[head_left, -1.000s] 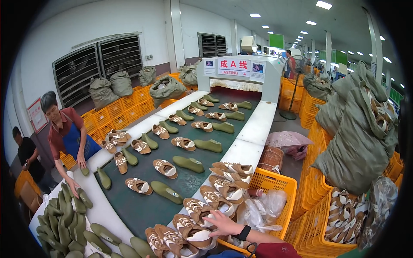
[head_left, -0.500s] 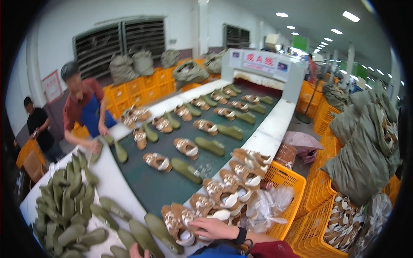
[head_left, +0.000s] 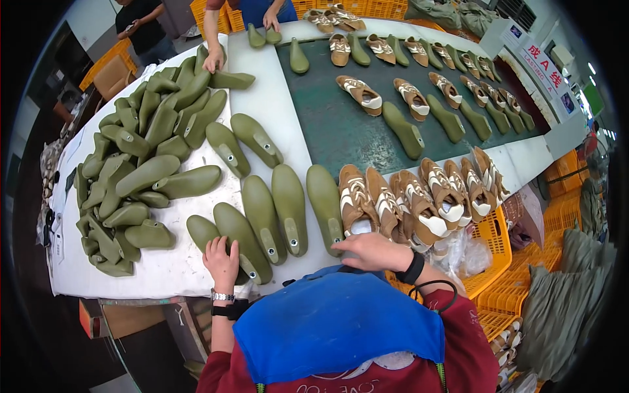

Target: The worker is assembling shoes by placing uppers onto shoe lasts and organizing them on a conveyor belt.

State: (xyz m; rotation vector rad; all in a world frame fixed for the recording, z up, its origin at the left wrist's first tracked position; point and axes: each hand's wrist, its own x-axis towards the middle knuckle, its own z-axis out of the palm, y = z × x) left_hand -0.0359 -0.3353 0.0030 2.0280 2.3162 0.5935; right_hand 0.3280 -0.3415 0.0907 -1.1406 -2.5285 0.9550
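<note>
Lasts (head_left: 264,219) of dark green stand in a row along the near edge of the white desk (head_left: 183,216), just left of the lower middle of the frame, their narrow ends pointing toward us. Our left hand (head_left: 221,263) rests at the row's left end, over the narrow ends of two neighbouring lasts; its fingers are spread a little and bent downward, and we cannot tell whether they grip either one. Our right hand (head_left: 370,252) lies low at the centre, its foremost finger reaching the narrow end of the row's rightmost last, beside a brown-and-white shoe (head_left: 357,203); the rest of its fingers are partly hidden, so we cannot tell how far they are closed or whether they hold anything.

That shoe begins a close line of similar ones running right along the desk's edge, next to a yellow crate (head_left: 503,245) with clear plastic bags (head_left: 478,255). Left of us, a large pile of lasts (head_left: 147,173) fills much of the desk. Across the upper right, the green belt (head_left: 354,141) carries more shoes and lasts set side by side. At the top of the frame, a co-worker in a blue apron (head_left: 252,12) has one hand (head_left: 214,57) at the pile's far edge and the other (head_left: 270,19) by two lasts.
</note>
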